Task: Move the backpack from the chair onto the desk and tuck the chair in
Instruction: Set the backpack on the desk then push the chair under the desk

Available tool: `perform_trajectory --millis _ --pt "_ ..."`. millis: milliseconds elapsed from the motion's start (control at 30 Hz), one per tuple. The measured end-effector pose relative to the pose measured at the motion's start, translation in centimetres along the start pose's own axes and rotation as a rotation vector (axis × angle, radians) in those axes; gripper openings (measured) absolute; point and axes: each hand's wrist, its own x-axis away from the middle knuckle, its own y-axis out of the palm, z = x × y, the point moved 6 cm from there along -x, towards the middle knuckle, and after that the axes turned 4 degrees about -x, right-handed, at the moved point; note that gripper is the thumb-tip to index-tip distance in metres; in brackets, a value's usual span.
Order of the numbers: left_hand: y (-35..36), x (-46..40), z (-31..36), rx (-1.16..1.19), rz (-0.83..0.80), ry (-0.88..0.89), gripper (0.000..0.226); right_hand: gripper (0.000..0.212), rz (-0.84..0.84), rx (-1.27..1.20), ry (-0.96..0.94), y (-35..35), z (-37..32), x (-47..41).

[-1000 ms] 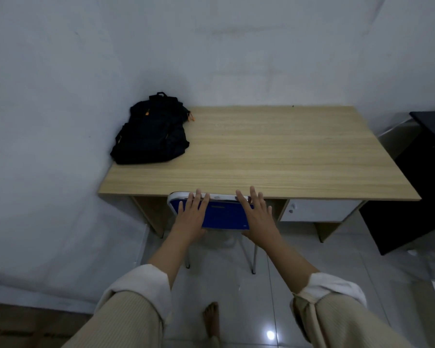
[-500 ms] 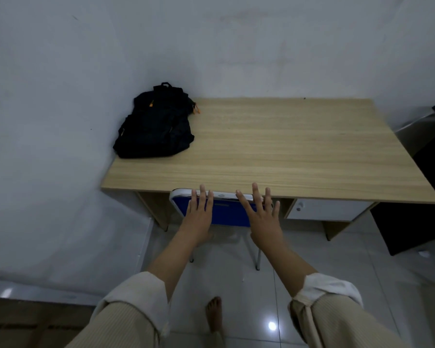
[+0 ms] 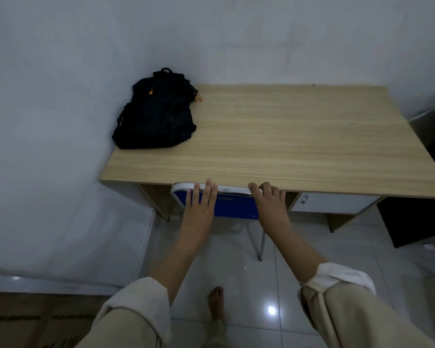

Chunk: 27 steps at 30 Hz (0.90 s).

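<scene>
The black backpack (image 3: 156,116) with orange zip pulls lies on the far left corner of the wooden desk (image 3: 299,146), against the wall. The chair (image 3: 234,205), with a blue back and a white rim, stands under the desk's front edge; only its backrest and one metal leg show. My left hand (image 3: 199,212) lies flat on the left part of the backrest, fingers stretched up to the rim. My right hand (image 3: 271,207) is on the right part, its fingers curled over the top rim.
A white drawer unit (image 3: 332,203) sits under the desk to the right of the chair. A black piece of furniture (image 3: 417,222) stands at the desk's right end. White walls close off the left and back. My bare foot (image 3: 216,302) is on the glossy tiled floor.
My hands have gone back onto the chair's backrest after hovering spread just behind it. My right fingers now curl over the top rim. The chair stays under the desk.
</scene>
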Motion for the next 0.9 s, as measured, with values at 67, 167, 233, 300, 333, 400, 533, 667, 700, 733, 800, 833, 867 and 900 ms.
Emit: perform_trajectory --millis 67,167,233,300,333,400,533,667,700,733,800,833,867,900 --pt "0.1 -0.3 -0.8 -0.045 0.018 0.041 0.08 0.066 -0.008 0.017 0.036 -0.1 -0.1 -0.3" --pt "-0.1 -1.8 -2.5 -0.071 -0.03 0.006 0.093 0.068 -0.042 0.0 0.039 -0.1 0.1 -0.6" --pt "-0.2 -3.3 -3.5 -0.057 -0.098 -0.048 0.095 0.07 -0.054 -0.018 0.044 -0.2 0.1 -0.7" --pt "-0.4 -4.4 -3.9 0.02 -0.169 -0.103 0.083 0.07 -0.064 -0.031 0.041 -0.4 0.1 -0.8" --pt "-0.4 -4.9 -3.7 0.065 -0.197 -0.118 0.072 0.07 -0.067 -0.037 0.038 -0.5 0.3 -0.8" --pt "-0.7 -5.4 -3.1 0.114 -0.195 -0.133 0.052 0.071 -0.058 -0.054 0.035 -0.6 0.9 -1.0" --pt "-0.8 -5.6 -1.5 0.162 -0.155 -0.163 0.048 0.074 -0.023 -0.068 0.029 -0.8 2.7 -1.2" --pt "-0.7 -5.8 -1.4 0.176 -0.133 -0.165 0.053 0.072 -0.003 -0.067 0.034 -0.7 3.0 -1.3" --pt "-0.6 -5.9 -1.5 0.178 -0.14 -0.162 0.055 0.073 -0.002 -0.07 0.03 -0.7 3.0 -1.4" --pt "-0.5 -5.9 -1.6 0.176 -0.149 -0.159 0.056 0.073 -0.002 -0.077 0.025 -0.8 2.9 -1.4" --pt "-0.4 -5.9 -1.6 0.165 -0.162 -0.154 0.058 0.074 -0.001 -0.088 0.02 -0.8 2.9 -1.3" --pt "-0.3 -5.9 -1.5 0.162 -0.166 -0.151 0.061 0.074 -0.002 -0.09 0.024 -0.8 3.0 -1.3" --pt "-0.3 -6.0 -1.4 0.16 -0.167 -0.15 0.064 0.074 -0.003 -0.09 0.028 -0.8 3.0 -1.2" --pt "-0.2 -6.0 -1.3 0.155 -0.171 -0.149 0.068 0.074 -0.002 -0.091 0.034 -0.8 3.0 -1.2"
